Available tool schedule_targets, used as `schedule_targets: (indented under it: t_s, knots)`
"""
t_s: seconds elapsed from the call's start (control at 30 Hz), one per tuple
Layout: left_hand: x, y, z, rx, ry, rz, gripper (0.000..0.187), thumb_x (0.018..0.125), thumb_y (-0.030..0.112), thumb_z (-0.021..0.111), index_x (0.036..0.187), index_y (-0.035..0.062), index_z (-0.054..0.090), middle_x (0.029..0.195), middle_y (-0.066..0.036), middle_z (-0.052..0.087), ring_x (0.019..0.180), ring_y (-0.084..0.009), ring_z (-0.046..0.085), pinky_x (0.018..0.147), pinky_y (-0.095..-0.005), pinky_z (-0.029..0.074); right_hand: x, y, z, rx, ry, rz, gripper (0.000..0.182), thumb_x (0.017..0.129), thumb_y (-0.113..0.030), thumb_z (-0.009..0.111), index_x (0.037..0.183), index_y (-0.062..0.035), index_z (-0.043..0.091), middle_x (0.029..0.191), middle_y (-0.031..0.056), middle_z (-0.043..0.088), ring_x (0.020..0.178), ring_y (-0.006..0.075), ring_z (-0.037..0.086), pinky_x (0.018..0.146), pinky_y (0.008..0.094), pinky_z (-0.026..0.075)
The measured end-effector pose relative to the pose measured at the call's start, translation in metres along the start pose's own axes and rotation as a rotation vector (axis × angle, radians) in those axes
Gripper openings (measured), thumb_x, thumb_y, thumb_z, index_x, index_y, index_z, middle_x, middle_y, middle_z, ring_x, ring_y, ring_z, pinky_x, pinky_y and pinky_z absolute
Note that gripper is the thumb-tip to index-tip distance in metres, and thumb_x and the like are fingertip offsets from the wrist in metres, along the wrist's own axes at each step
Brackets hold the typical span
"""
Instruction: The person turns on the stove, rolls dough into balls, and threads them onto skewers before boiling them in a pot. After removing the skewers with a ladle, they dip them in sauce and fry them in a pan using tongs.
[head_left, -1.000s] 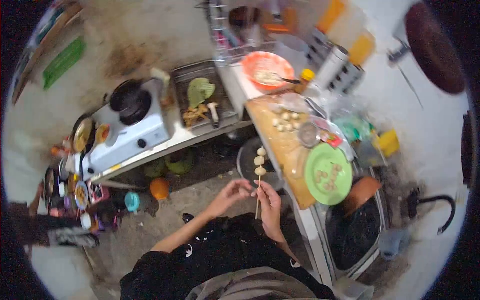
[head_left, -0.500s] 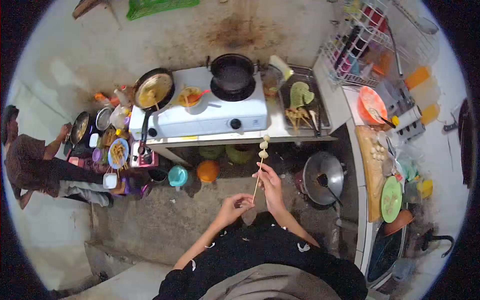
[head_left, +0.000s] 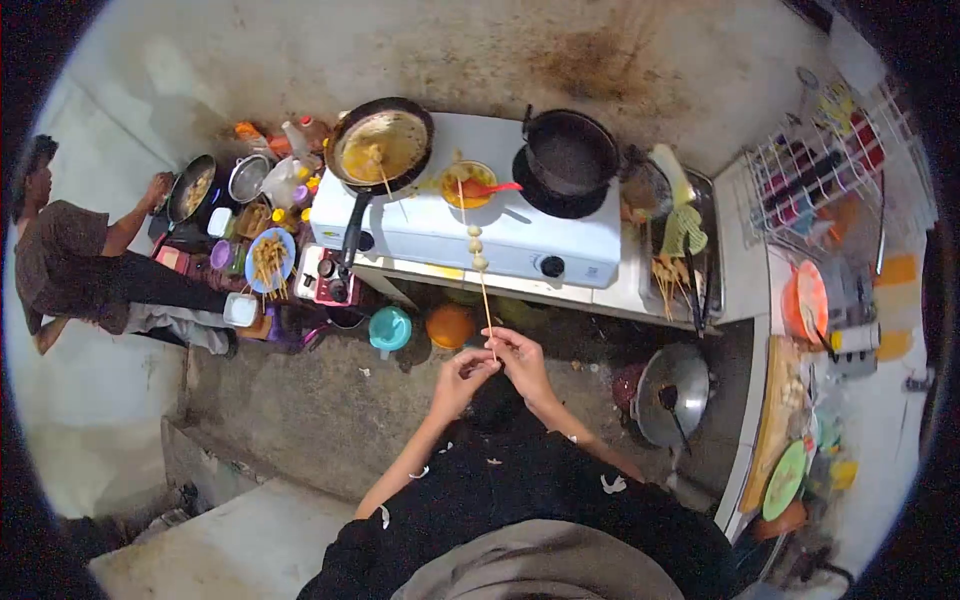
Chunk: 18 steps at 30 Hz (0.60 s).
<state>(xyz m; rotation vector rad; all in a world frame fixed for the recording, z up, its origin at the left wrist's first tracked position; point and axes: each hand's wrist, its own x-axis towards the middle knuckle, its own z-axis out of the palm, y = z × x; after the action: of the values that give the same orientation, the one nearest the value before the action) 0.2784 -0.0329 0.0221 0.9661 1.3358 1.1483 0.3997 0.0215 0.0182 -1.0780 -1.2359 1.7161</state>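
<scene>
A wooden skewer (head_left: 487,305) points away from me, with several small pale balls (head_left: 475,247) threaded on its far end. The fingertips of my left hand (head_left: 462,384) pinch its lower end. Just above, my right hand (head_left: 522,368) grips the stick too, its fingers closed round it. Beyond the balls, on the white gas stove (head_left: 440,235), is a bowl of yellow liquid (head_left: 455,190) with a red spoon (head_left: 492,188) and a stick in it. To its left sits a frying pan (head_left: 385,135) with a skewer lying in its yellowish contents.
A black pot (head_left: 571,160) is on the right burner. Skewers lie in a tray (head_left: 655,240) farther right. A wok (head_left: 672,395) stands on the floor. At the left, another person (head_left: 75,245) reaches to a pan (head_left: 192,188), near a plate of skewers (head_left: 270,262).
My view has turned left and the stove now lies more directly ahead. The skewer's balls now appear in front of the stove near the bowl. Both hands stay on the stick, closer together.
</scene>
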Motion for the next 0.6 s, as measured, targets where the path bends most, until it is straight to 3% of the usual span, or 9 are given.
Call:
schedule_targets:
  t_s: [0.2, 0.27, 0.47, 0.53, 0.6]
  knots:
    - [0.065, 0.006, -0.02, 0.134, -0.011, 0.018, 0.015, 0.079, 0.013, 0.062, 0.083, -0.0012, 0.062, 0.074, -0.002, 0.062, 0.069, -0.0063, 0.055, 0.063, -0.021, 0.044, 0.077, -0.014, -0.014, -0.02, 0.021, -0.022, 0.026, 0.086, -0.015, 0.053, 0.11, -0.0038, 0.057, 0.074, 0.0001, 0.057, 0.058, 0.0031, 0.044, 0.052, 0.0174, 0.038]
    - [0.076, 0.011, -0.025, 0.103, -0.026, -0.006, 0.017, 0.08, 0.015, 0.061, 0.084, -0.0023, 0.062, 0.075, -0.003, 0.062, 0.069, -0.0068, 0.055, 0.063, -0.0213, 0.044, 0.106, -0.009, -0.023, -0.166, 0.049, -0.062, 0.027, 0.086, -0.015, 0.053, 0.11, -0.0038, 0.057, 0.072, -0.002, 0.055, 0.054, 0.0023, 0.041, 0.05, 0.0159, 0.034]
    - [0.088, 0.006, -0.045, -0.015, 0.031, -0.01, 0.019, 0.082, 0.014, 0.058, 0.091, -0.001, 0.064, 0.079, -0.005, 0.064, 0.076, -0.0095, 0.059, 0.071, -0.022, 0.045, 0.169, 0.01, -0.036, -0.144, 0.083, 0.018, 0.028, 0.086, -0.014, 0.052, 0.112, -0.0033, 0.056, 0.067, -0.0052, 0.049, 0.054, 0.0024, 0.037, 0.05, 0.0163, 0.032]
    - [0.09, 0.009, -0.055, 0.116, 0.048, 0.0, 0.018, 0.081, 0.013, 0.059, 0.09, -0.0014, 0.064, 0.078, -0.005, 0.064, 0.076, -0.0095, 0.059, 0.07, -0.0218, 0.045, 0.182, 0.016, -0.033, -0.174, 0.085, 0.015, 0.029, 0.086, -0.013, 0.052, 0.112, -0.0026, 0.055, 0.069, -0.0037, 0.05, 0.055, 0.0025, 0.039, 0.049, 0.0163, 0.034]
    - [0.093, 0.014, -0.064, 0.058, 0.053, -0.039, 0.016, 0.079, 0.013, 0.062, 0.087, -0.0011, 0.065, 0.077, -0.004, 0.064, 0.072, -0.0084, 0.058, 0.068, -0.0212, 0.045, 0.194, 0.021, -0.028, -0.16, 0.134, -0.024, 0.029, 0.085, -0.013, 0.052, 0.113, -0.0017, 0.054, 0.071, -0.0013, 0.053, 0.054, 0.0029, 0.041, 0.049, 0.017, 0.035]
